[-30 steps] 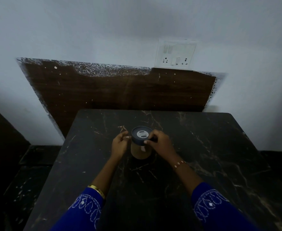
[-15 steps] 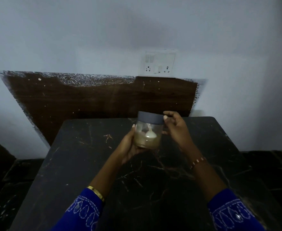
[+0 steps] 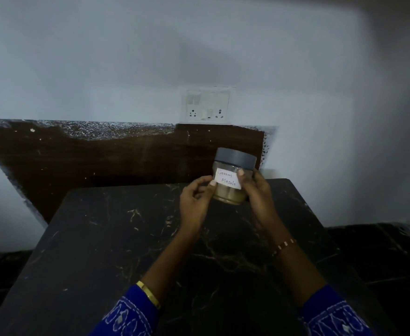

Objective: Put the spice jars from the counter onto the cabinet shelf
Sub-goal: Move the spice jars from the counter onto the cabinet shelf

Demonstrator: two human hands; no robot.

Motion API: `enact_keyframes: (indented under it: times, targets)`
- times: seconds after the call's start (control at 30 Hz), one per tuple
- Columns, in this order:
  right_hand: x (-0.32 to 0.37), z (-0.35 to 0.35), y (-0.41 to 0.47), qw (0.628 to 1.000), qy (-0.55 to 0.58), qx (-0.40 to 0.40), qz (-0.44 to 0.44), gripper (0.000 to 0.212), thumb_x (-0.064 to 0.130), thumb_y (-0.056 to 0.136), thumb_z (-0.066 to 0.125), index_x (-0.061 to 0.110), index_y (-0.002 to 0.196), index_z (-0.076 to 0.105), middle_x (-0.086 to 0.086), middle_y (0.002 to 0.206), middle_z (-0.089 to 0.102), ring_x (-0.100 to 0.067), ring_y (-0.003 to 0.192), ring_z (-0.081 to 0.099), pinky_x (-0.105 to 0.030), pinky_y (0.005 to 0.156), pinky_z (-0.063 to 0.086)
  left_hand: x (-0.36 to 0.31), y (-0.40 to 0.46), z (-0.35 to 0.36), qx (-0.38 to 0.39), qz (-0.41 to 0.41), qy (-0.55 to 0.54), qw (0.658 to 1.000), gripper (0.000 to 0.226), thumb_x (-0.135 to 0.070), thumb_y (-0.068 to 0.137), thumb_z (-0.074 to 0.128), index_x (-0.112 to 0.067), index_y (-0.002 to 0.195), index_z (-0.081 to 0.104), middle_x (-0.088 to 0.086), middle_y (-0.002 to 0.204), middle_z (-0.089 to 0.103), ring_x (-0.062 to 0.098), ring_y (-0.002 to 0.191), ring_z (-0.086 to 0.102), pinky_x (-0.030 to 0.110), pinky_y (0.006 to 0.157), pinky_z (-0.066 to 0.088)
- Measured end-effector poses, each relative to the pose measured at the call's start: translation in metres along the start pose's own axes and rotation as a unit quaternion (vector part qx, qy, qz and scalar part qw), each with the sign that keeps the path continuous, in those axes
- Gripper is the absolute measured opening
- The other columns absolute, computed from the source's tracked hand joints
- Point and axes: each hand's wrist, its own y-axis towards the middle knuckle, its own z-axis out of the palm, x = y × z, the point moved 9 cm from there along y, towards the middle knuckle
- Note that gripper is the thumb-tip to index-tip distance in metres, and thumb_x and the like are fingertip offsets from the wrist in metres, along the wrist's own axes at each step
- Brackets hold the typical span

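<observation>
— Start at the fingers. What are they doing?

— The right hand (image 3: pixel 259 195) has its fingers curled round the far side of the spice jar (image 3: pixel 231 180), and its thumb (image 3: pixel 244 177) lies across the front, pressed on the right edge of the paper label (image 3: pixel 227 181). The left hand (image 3: pixel 195 202) is curled as well; its thumb tip (image 3: pixel 212 183) touches the jar's left side just by the label, with the other fingers folded beneath. Whether those folded fingers carry any weight, I cannot tell.

— And the jar itself?

— Held up in the air between both hands, above the far part of the counter (image 3: pixel 126 251), not resting on it. It leans slightly, with its grey lid (image 3: pixel 235 158) on top. The glass is clear, with a tan powder filling the lower part. The handwritten label reads "Garam Masala".

— What lies beyond the hands?

— A thin beaded bracelet (image 3: pixel 285 244) on the right wrist, a gold bangle (image 3: pixel 149 294) on the left, and blue embroidered sleeves (image 3: pixel 128 316) at the bottom edge. The counter is black stone with pale veins. Behind it stands a dark brown wooden panel (image 3: pixel 102 156) against a pale wall, its upper edge speckled white — and just above that, a white switch-and-socket plate (image 3: pixel 207 104).
</observation>
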Motion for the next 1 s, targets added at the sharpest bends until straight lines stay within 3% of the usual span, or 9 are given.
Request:
enact_keyframes:
  times: [0.07,0.2,0.43,0.5,0.6,0.67,0.8,0.9,1.0]
  targets:
    - [0.007,-0.004,-0.001,0.999,0.038,0.012,0.000,0.035,0.025,0.094,0.048,0.007,0.124,0.052,-0.004,0.105,0.067,-0.016,0.096,0.064,-0.035,0.081,0.055,-0.007,0.000,0.007,0.018,0.024,-0.003,1.000,0.033,-0.027,0.089,0.054,-0.015,0.120,0.057,0.006,0.115,0.062,0.016,0.104,0.061,0.031,0.086,0.054]
    - [0.022,-0.009,-0.002,0.998,0.054,0.032,-0.014,0.033,0.026,0.096,0.043,0.010,0.122,0.053,-0.003,0.105,0.066,-0.015,0.096,0.063,-0.029,0.074,0.056,-0.025,-0.002,0.025,0.092,0.044,-0.028,0.994,0.039,-0.027,0.093,0.048,-0.016,0.129,0.046,-0.007,0.106,0.062,0.006,0.096,0.062,0.024,0.082,0.053]
    - [0.048,-0.016,0.006,0.997,0.023,0.059,-0.032,0.039,0.026,0.094,0.047,0.014,0.131,0.047,0.000,0.111,0.064,-0.017,0.105,0.061,-0.031,0.083,0.055,-0.052,0.003,0.043,0.090,0.076,-0.047,0.992,0.032,-0.013,0.094,0.044,-0.015,0.126,0.047,-0.010,0.099,0.061,-0.010,0.082,0.064,0.014,0.071,0.054]
    - [0.064,-0.015,0.009,0.994,-0.029,0.094,-0.047,0.041,0.024,0.091,0.054,0.021,0.131,0.044,0.005,0.115,0.061,-0.012,0.108,0.059,-0.027,0.086,0.054,-0.064,0.006,0.051,0.089,0.082,-0.053,0.991,0.036,-0.013,0.095,0.043,-0.012,0.131,0.043,-0.008,0.103,0.060,-0.007,0.087,0.064,0.016,0.076,0.055]
    - [0.101,-0.021,0.017,0.987,-0.089,0.101,-0.092,0.049,0.020,0.085,0.063,0.028,0.128,0.042,0.016,0.108,0.059,0.000,0.098,0.058,-0.011,0.071,0.054,-0.090,0.015,0.063,0.086,0.094,-0.071,0.989,0.041,-0.017,0.095,0.042,-0.012,0.136,0.040,0.000,0.118,0.058,0.007,0.105,0.060,0.033,0.095,0.051]
    - [0.129,-0.030,0.024,0.983,-0.105,0.090,-0.118,0.053,0.019,0.083,0.066,0.025,0.131,0.042,0.015,0.106,0.058,0.000,0.095,0.057,-0.009,0.067,0.053,-0.114,0.021,0.073,0.086,0.115,-0.081,0.986,0.042,-0.018,0.095,0.043,-0.013,0.136,0.041,0.002,0.124,0.056,0.014,0.113,0.057,0.041,0.100,0.047]
    - [0.193,-0.050,0.038,0.976,-0.110,0.064,-0.175,0.061,0.022,0.083,0.066,0.023,0.137,0.037,-0.001,0.123,0.056,-0.018,0.107,0.059,-0.025,0.082,0.055,-0.181,0.029,0.100,0.090,0.202,-0.061,0.973,0.035,-0.022,0.094,0.045,-0.023,0.129,0.045,-0.005,0.116,0.059,0.012,0.109,0.058,0.037,0.096,0.050]
    - [0.244,-0.069,0.048,0.970,-0.089,0.048,-0.222,0.062,0.024,0.083,0.067,0.021,0.137,0.036,-0.007,0.126,0.055,-0.021,0.107,0.060,-0.034,0.087,0.055,-0.234,0.034,0.125,0.086,0.259,-0.031,0.962,0.039,-0.026,0.094,0.045,-0.024,0.133,0.043,0.004,0.126,0.057,0.018,0.112,0.058,0.033,0.095,0.050]
    - [0.293,-0.090,0.061,0.963,-0.074,0.029,-0.258,0.067,0.026,0.081,0.068,0.019,0.138,0.034,-0.010,0.129,0.054,-0.025,0.113,0.058,-0.043,0.093,0.053,-0.287,0.039,0.154,0.094,0.317,-0.017,0.944,0.040,-0.026,0.094,0.046,-0.022,0.134,0.042,0.000,0.123,0.056,0.017,0.110,0.057,0.031,0.094,0.050]
